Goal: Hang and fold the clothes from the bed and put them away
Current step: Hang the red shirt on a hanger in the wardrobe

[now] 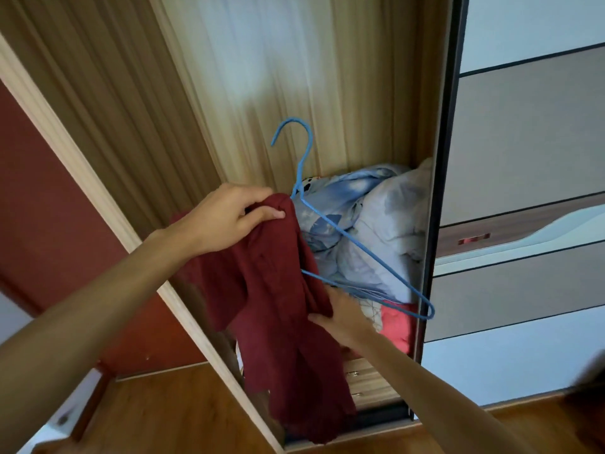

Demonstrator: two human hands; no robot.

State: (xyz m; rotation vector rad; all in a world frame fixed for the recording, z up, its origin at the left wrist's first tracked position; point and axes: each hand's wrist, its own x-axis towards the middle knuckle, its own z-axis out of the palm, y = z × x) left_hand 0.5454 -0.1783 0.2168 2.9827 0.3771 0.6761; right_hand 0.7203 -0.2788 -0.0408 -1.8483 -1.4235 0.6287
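Maroon garment [271, 306]: draped over the left half of a blue hanger [360, 244], hanging in front of the open wardrobe bay.
Left hand [226, 217]: fingers curled round the garment's top, beside the hanger neck.
Right hand [343, 319]: thumb on the cloth's right edge, fingers tucked behind it, under the hanger's lower wire.
Hanger edges: bare right tip close to the dark edge of the sliding door [523, 158]; hook points up into open bay space.
Bay contents: crumpled pale-blue bedding [386, 224] far behind the hanger; drawers [366, 381] below.
Left limit: wardrobe side panel [108, 103], just left of the garment.
Room: wood floor [163, 411]; red wall [49, 208] at left.
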